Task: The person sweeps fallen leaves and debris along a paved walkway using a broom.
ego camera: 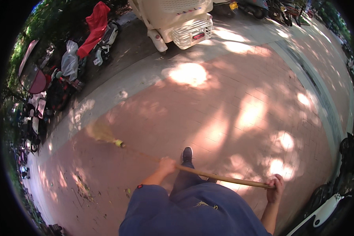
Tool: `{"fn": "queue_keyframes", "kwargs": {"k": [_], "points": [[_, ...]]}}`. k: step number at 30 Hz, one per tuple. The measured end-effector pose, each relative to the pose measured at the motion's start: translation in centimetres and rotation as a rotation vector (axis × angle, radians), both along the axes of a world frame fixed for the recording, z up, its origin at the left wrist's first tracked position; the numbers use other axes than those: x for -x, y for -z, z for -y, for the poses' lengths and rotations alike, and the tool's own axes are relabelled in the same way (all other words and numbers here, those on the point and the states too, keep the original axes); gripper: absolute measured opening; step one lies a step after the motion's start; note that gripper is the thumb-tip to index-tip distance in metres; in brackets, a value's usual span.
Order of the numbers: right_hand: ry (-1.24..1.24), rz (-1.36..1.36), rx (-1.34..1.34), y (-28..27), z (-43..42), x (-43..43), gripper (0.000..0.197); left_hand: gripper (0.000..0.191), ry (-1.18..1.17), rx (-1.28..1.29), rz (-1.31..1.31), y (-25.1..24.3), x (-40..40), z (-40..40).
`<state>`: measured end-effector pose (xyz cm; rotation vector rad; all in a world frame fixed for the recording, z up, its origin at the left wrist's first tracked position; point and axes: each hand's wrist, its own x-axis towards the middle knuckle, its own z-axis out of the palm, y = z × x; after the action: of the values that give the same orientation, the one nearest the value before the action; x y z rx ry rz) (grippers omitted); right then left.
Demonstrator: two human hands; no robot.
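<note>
A long-handled broom slants across in front of my body, its wooden handle (221, 178) running from lower right to upper left. My left hand (167, 165) grips the handle partway down. Around the upper end of the handle, my right hand (275, 188) is closed at the right. The pale straw broom head (101, 132) is blurred over the reddish paving (153, 124), near its border with a grey strip; whether it touches the ground I cannot tell. A yellow binding (119, 143) joins head and handle. Leaf litter (84, 187) lies to the left.
A beige vehicle with a rear rack (191, 33) stands ahead. Several parked scooters line the left, one under a red cover (95, 28), another under clear plastic (70, 60). A drain channel (309, 75) curves along the right. Close at lower right is a black-and-white scooter (327, 209).
</note>
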<state>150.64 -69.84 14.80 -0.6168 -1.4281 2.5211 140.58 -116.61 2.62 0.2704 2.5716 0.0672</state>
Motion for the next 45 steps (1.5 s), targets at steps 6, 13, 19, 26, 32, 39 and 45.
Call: {"fn": "queue_keyframes", "kwargs": {"k": [6, 13, 19, 26, 32, 39, 45], "points": [[0.282, -0.112, -0.201, -4.6, -4.7, -5.4, 0.032, 0.018, 0.209, -0.124, -0.040, -4.1, 10.2, -11.0], [0.587, -0.169, -0.424, -16.6, 10.0, -4.2, 0.017, 0.010, 0.338, -0.446, -0.369, -4.5, 19.4, -14.7], [0.049, -0.275, -0.579, -19.4, 17.8, 1.1, 0.021, 0.008, 0.115, -0.596, -0.377, -3.5, 21.4, -3.5], [-0.283, -0.068, -0.528, -10.9, 22.8, 7.7, 0.022, 0.018, -0.236, -0.190, -0.153, 0.7, 9.6, 17.6], [-0.514, 0.162, -0.112, -2.1, 30.1, 13.7, 0.015, 0.031, -0.380, 0.115, 0.460, 4.3, -4.9, 30.3], [-0.503, 0.103, 0.089, 1.5, 28.2, 19.4, 0.017, 0.024, -0.390, 0.158, 0.216, 2.3, -6.0, 27.8], [-0.116, -0.008, 0.138, 0.4, 24.3, 18.6, 0.023, 0.020, -0.314, 0.011, 0.051, -0.4, 5.7, 23.5]]}}
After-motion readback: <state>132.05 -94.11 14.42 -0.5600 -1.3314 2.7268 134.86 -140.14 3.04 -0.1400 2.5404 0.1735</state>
